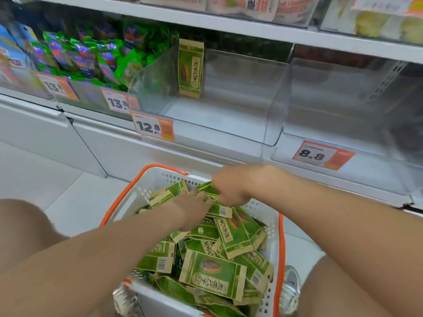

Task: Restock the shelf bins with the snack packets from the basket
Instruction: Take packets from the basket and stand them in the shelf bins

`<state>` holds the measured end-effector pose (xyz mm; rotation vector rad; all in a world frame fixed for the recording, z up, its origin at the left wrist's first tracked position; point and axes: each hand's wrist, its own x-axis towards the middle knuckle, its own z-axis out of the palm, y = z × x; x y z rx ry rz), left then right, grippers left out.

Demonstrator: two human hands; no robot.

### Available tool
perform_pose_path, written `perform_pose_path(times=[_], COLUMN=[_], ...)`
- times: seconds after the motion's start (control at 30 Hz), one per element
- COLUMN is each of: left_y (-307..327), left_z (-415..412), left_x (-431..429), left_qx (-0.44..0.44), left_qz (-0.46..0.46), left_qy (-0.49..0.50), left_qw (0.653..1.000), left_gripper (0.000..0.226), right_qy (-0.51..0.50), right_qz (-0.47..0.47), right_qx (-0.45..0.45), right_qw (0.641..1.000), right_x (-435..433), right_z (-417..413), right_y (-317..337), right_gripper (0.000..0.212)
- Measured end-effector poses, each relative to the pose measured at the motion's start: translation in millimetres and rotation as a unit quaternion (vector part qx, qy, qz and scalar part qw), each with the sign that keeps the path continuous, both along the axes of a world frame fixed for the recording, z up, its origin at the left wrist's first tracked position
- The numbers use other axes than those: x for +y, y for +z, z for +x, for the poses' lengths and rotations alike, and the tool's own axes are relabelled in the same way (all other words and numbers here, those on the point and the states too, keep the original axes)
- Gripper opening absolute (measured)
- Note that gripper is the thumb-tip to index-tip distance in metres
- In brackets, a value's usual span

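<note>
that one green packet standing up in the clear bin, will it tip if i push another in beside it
Probably tips easily: the packet stands tall and narrow on its short end in the clear bin, nothing beside it. Likely light and somewhat floppy: the same packets in the basket lie creased and bent.

The left hand (194, 209) and the right hand (231, 186) are blurred, their fingertips lost among the snack packets (212, 273). The picture's bottom edge cuts off the basket (146, 186).
</note>
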<state>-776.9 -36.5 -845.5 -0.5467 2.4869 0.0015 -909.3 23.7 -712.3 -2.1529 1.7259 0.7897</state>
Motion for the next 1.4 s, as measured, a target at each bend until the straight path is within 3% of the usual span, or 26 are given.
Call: perform_pose_path(times=[0.13, 0.3, 0.4, 0.53, 0.6, 0.67, 0.73, 0.9, 1.0, 1.07, 1.13, 1.2, 1.4], left_y=[-21, -20, -18, -9, 8, 32, 59, 135, 171, 183, 189, 187, 185], left_z=[-3, -16, -22, -22, -19, -15, -8, 18, 36, 46, 50, 47, 39], left_x=[-2, -6, -1, -9, -16, -20, -23, -23, -24, -27, -27, -24, -24], left_qx=[0.014, 0.032, 0.026, 0.030, 0.036, 0.080, 0.147, 0.246, 0.345, 0.431, 0.512, 0.573, 0.666], left_qz=[0.050, 0.017, 0.024, 0.158, 0.222, 0.302, 0.348, 0.425, 0.384, 0.366, 0.372, 0.379, 0.318], left_qy=[0.041, 0.030, 0.069, 0.156, 0.187, 0.244, 0.280, 0.305, 0.335, 0.369, 0.390, 0.403, 0.432], left_qw=[0.998, 0.999, 0.997, 0.975, 0.956, 0.918, 0.883, 0.816, 0.788, 0.738, 0.669, 0.605, 0.518], left_gripper=[0.098, 0.072, 0.077, 0.088, 0.081, 0.051, 0.029, 0.036, 0.033, 0.033, 0.037, 0.039, 0.031], right_qy=[-0.024, -0.033, -0.037, -0.029, -0.020, -0.013, -0.011, -0.043, -0.088, -0.164, -0.244, -0.260, -0.234], right_qz=[0.001, 0.020, 0.027, 0.034, 0.029, -0.003, -0.040, -0.109, -0.156, -0.166, -0.164, -0.185, -0.232], right_qx=[-0.016, -0.010, -0.005, 0.010, 0.014, 0.008, -0.017, -0.110, -0.183, -0.284, -0.396, -0.454, -0.483], right_qw=[1.000, 0.999, 0.999, 0.999, 0.999, 1.000, 0.999, 0.987, 0.967, 0.930, 0.870, 0.832, 0.811], right_x=[-2, 1, 3, 5, 7, 8, 12, 14, 10, 7, 4, 3, -9], right_z=[-11, -17, -16, -12, -10, -9, -9, -9, -14, -20, -24, -22, -4], right_y=[-5, -3, -1, 5, 12, 20, 27, 46, 67, 77, 80, 81, 76], right_gripper=[0.018, 0.020, 0.017, 0.025, 0.020, 0.012, 0.024, 0.033, 0.034, 0.034, 0.033, 0.028, 0.029])
